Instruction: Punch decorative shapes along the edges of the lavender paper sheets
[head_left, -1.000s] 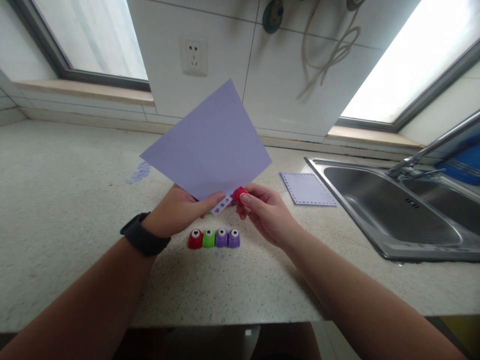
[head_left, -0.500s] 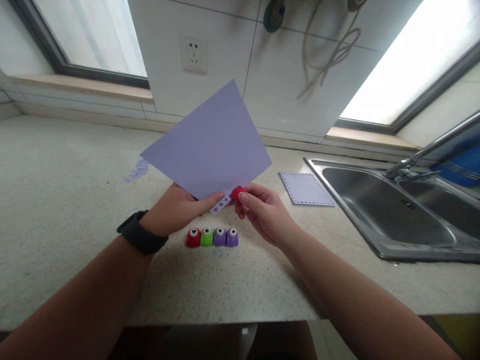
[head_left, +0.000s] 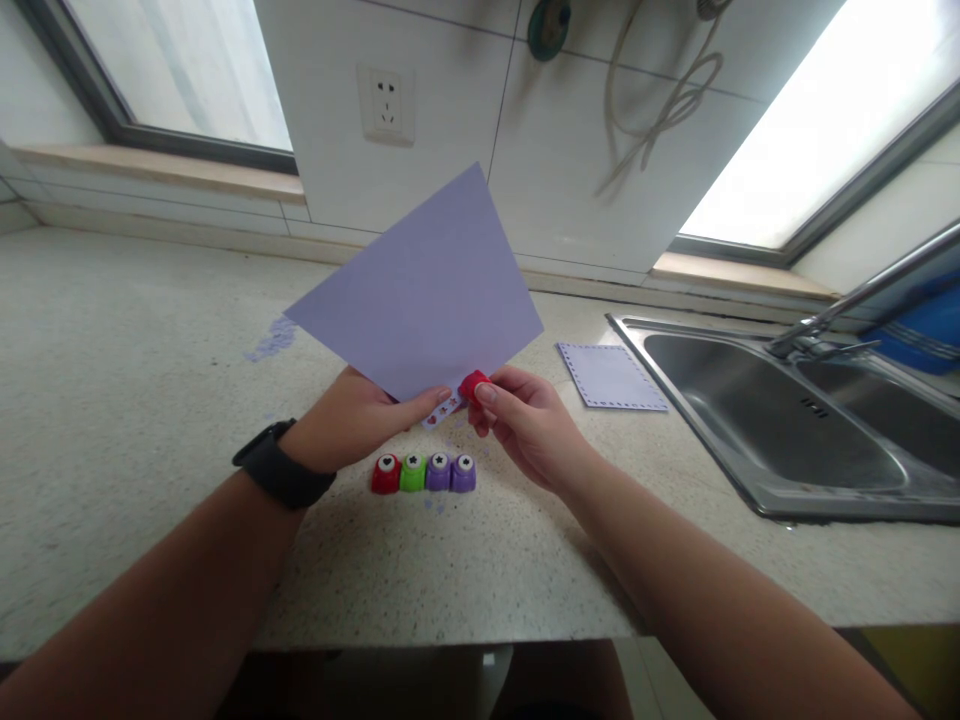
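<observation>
My left hand (head_left: 382, 412) pinches a sheet of lavender paper (head_left: 427, 285) near its lower corner, thumb on top and fingers hidden beneath. Several shaped holes, a heart and stars among them, run along the edge by my thumb. Between the thumb and fingers of my right hand (head_left: 529, 415) is a small red craft punch (head_left: 474, 386), set on the paper's edge at the end of that row. Below the hands, a red punch (head_left: 386, 474), a green punch (head_left: 412, 473) and two purple punches (head_left: 451, 473) stand side by side on the counter.
A stack of lavender paper (head_left: 611, 376) with punched edges lies beside the steel sink (head_left: 765, 490) on the right. Tiny paper cut-outs (head_left: 273, 338) are heaped at the left, with a few more near the punches. Behind the counter (head_left: 150, 420) rises a tiled wall with a socket (head_left: 386, 103).
Both hands keep their hold on the paper and the red punch. The sheet's upper corner has shifted slightly to the right; little else differs.
</observation>
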